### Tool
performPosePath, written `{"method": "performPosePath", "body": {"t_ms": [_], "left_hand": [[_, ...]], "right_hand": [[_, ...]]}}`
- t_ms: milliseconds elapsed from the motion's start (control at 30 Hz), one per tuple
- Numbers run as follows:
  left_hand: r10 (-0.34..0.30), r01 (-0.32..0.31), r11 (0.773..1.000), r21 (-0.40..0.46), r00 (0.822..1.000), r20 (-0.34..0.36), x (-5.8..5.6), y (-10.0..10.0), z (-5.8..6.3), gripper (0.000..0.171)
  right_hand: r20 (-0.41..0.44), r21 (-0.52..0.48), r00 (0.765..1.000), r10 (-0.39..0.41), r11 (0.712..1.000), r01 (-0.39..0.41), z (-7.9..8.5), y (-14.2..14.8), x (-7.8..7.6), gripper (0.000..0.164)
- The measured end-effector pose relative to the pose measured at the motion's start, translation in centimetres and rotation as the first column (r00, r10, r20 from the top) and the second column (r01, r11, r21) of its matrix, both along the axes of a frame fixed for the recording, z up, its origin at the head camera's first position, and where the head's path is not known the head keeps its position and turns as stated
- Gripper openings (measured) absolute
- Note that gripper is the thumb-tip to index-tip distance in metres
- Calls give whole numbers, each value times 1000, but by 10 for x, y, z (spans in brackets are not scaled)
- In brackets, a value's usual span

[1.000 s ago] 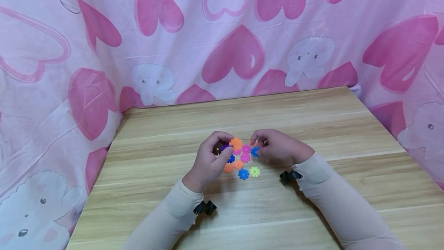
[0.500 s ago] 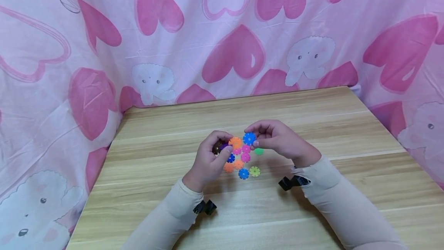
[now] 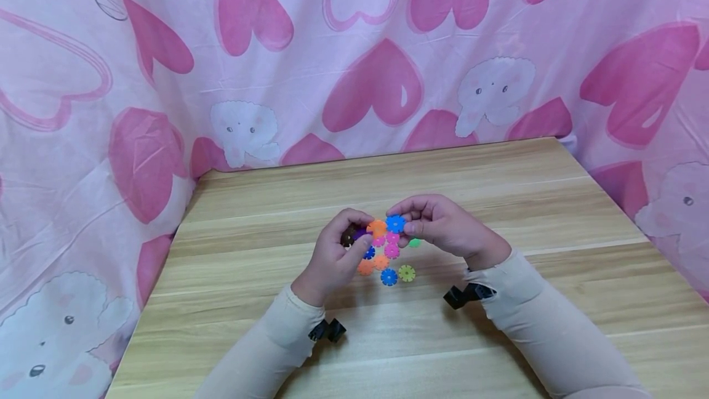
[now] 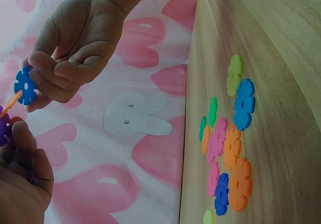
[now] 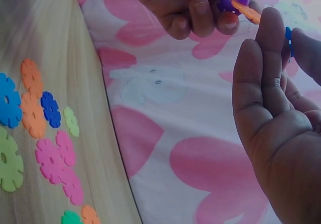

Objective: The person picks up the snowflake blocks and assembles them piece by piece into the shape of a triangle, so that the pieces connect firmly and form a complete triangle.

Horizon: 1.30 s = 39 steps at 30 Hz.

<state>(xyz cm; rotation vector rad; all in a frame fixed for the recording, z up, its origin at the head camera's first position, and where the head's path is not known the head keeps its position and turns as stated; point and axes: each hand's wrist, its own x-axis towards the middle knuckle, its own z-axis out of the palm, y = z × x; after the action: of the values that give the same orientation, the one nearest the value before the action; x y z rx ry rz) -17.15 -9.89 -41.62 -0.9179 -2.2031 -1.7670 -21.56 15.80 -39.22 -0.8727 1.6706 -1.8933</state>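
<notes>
Just over the table, my left hand (image 3: pixel 335 260) grips a joined piece of snowflake discs. In it show a brown disc (image 3: pixel 348 237), a purple disc (image 5: pixel 228 2) and an orange disc (image 3: pixel 376 229) that stands out toward the right. Thumb and fingers of my right hand (image 3: pixel 451 226) pinch a blue notched disc (image 3: pixel 396 224). Seen from the left wrist, that blue disc (image 4: pixel 25 86) meets the outer edge of the orange disc (image 4: pixel 11 103). Part of the left hand's piece is hidden behind its fingers.
Loose discs lie on the wooden table (image 3: pixel 249 300) below the hands: several pink discs (image 5: pixel 49 159), orange discs (image 5: pixel 33 114), a dark blue disc (image 5: pixel 51 109), a lighter blue disc (image 3: pixel 389 277), a yellow-green disc (image 3: pixel 407 273) and green ones (image 4: pixel 212 111). A pink heart-print cloth (image 3: pixel 310 79) hangs behind.
My right hand has picked the blue disc up from the pile's right side, uncovering a green disc, and carried it left to the orange disc. The left hand stays nearly still.
</notes>
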Motion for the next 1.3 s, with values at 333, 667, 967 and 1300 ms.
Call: {"method": "performPosePath", "body": {"t_ms": [333, 667, 967, 1300], "left_hand": [[-91, 90, 996, -12, 994, -63, -3, 0, -3, 20], [-75, 74, 997, -39, 997, -36, -3, 1, -1, 22], [-33, 33, 998, -60, 999, 9, -2, 0, 1, 23], [-35, 36, 998, -50, 999, 16, -2, -1, -1, 23]], "right_hand": [[-9, 9, 1000, -6, 1000, 6, -2, -4, 3, 33], [-62, 124, 995, -83, 988, 90, -1, -3, 1, 39], [-144, 231, 962, -234, 937, 263, -8, 16, -16, 35], [-185, 494, 929, -321, 787, 370, -27, 25, -38, 34]]}}
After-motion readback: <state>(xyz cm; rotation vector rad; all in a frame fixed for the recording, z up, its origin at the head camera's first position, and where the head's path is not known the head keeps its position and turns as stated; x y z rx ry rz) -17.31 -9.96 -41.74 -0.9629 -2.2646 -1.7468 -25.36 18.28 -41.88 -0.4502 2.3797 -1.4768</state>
